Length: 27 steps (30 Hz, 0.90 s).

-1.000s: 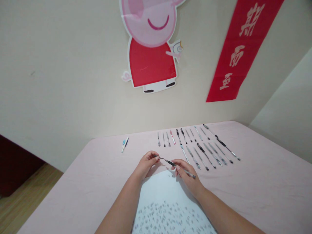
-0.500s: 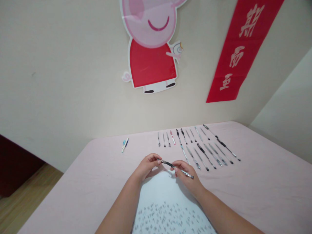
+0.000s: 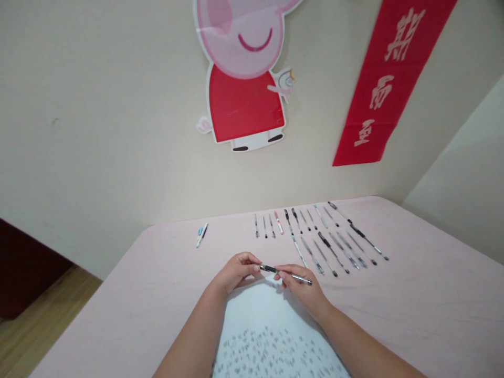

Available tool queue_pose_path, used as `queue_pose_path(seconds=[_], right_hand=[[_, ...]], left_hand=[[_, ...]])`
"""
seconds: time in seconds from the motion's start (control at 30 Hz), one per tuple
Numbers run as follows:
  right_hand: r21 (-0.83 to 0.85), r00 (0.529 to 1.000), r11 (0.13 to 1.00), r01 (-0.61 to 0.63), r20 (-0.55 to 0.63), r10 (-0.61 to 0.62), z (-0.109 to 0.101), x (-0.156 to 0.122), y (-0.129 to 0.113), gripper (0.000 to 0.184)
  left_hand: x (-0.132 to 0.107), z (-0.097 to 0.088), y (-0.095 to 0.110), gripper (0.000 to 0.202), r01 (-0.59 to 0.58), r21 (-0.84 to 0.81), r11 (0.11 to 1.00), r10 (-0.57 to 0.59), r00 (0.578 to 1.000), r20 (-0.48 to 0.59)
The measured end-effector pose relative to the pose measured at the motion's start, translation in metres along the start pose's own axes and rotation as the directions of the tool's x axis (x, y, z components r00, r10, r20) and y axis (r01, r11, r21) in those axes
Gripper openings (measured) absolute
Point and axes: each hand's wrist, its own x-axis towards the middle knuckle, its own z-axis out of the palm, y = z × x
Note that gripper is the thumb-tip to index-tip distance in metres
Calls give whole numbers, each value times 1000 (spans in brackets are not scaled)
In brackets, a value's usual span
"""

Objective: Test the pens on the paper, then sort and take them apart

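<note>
Between my two hands is a pen (image 3: 269, 269) with a black cap or grip section and a clear, silvery barrel. My left hand (image 3: 241, 270) pinches its black end between thumb and fingers. The fingers of my right hand (image 3: 299, 281) close round the barrel, whose far end sticks out to the right past them. Below the hands is white cloth with dark marks (image 3: 271, 346), probably my clothing. Just beyond my right hand lies a near row of pens, among them a black-gripped pen (image 3: 333, 252) and a light blue and white pen (image 3: 299, 250).
A pink-covered bed or table (image 3: 129, 304) spreads all round. A far row includes a red and white pen (image 3: 279, 222). At the left lie a blue and white pen (image 3: 202, 234) and a small blue piece. A wall (image 3: 98, 131) with a pig cutout (image 3: 246, 107) stands behind.
The pen has swung slightly closer to level, and my left hand has dropped a little with its end. The laid-out pens have not moved.
</note>
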Motion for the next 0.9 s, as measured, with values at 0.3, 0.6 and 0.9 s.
queue_pose_path(seconds=[0.3,0.6,0.9], right_hand=[[-1,999,1000,-28,25,28,0,-1,-3,27],[-30,999,1000,-2,33,3,1,0,0,29],[-216,983,959,185,30,-183,2,-3,0,26]], left_hand=[[-5,4,6,32,43,1,999,-43,999,-6],[-4,6,6,31,-2,28,1000,3,1000,-6],[4,7,5,28,-147,-184,972,132,987,-92]])
